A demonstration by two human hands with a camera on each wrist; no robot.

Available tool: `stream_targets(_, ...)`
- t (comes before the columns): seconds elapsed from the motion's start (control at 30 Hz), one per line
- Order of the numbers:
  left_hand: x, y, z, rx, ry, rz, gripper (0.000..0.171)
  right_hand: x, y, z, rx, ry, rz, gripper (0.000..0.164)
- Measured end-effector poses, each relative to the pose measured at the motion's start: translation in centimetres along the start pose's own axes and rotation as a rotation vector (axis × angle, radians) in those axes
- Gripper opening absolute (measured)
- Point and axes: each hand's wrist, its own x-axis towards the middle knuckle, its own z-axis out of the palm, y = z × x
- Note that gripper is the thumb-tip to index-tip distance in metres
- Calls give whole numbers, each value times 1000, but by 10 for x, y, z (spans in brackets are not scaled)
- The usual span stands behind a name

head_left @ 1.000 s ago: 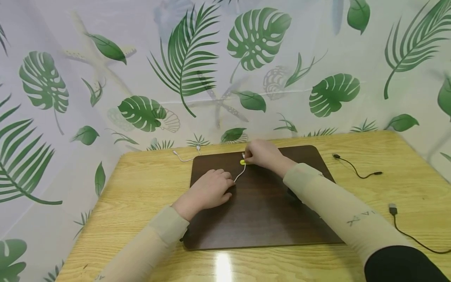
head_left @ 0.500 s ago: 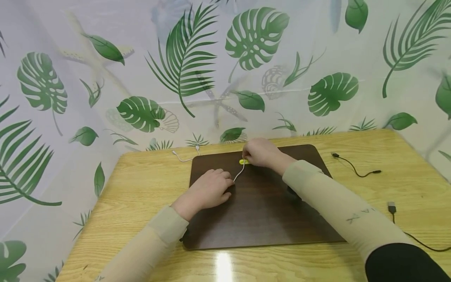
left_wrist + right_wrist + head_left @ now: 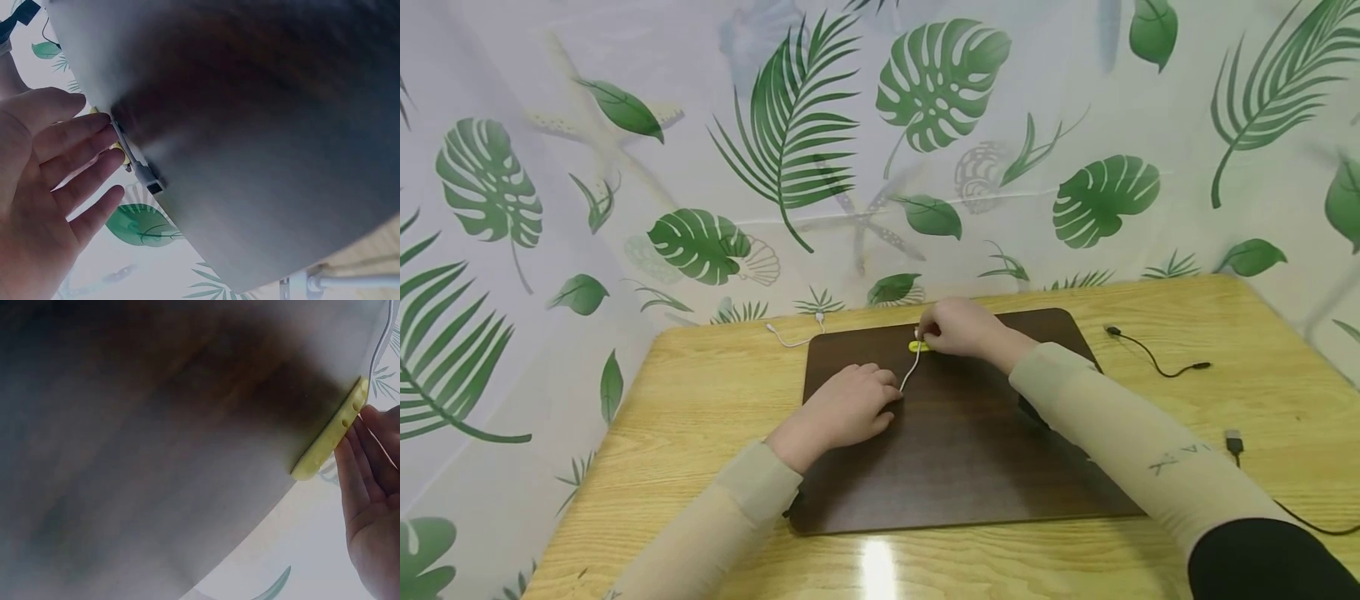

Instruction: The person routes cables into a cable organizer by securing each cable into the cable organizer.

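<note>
A white USB cable (image 3: 912,371) runs across the dark brown board (image 3: 940,458) between my two hands. My right hand (image 3: 958,327) pinches it beside a yellow cable holder (image 3: 914,346) near the board's far edge. In the right wrist view, the holder (image 3: 331,431) shows several small holes, and my fingertips touch its side. My left hand (image 3: 846,408) rests over the board's left part, fingers nearly straight and touching the cable. The left wrist view shows the cable's USB plug (image 3: 149,178) beyond those fingers; in the head view the hand hides it.
Another white cable (image 3: 790,342) lies behind the board's back left corner. A short black cable (image 3: 1157,362) and a black USB cable (image 3: 1235,446) lie on the wooden table (image 3: 715,375) to the right. A leaf-patterned sheet (image 3: 865,150) hangs behind.
My right hand shifts slightly at the yellow holder, and a white cable tip beside it shows again after being hidden. My left hand stays nearly still.
</note>
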Motion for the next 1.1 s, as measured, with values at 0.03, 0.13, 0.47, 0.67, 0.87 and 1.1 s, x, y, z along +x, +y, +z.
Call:
stream_targets(0.03,0,0,0,2,1,7,23,0,0,1,1,4,5,14)
stream_targets(0.13,1,1,1,1,3,20,23,1,-1,2,3,8,40,11)
stream_targets(0.47,0,0,0,-3,9,28,23,2,-3,6,35,41,144,10)
stream_targets(0.67,-1,0,0,-20,9,31,23,3,-6,8,-16,35,122,10)
stream_targets(0.87,-2,1,-2,-28,-5,27,25,3,-9,9,-71,44,109,11)
stream_targets(1.1,-3,1,-1,-27,-19,24,29,7,-11,7,-116,18,60,11)
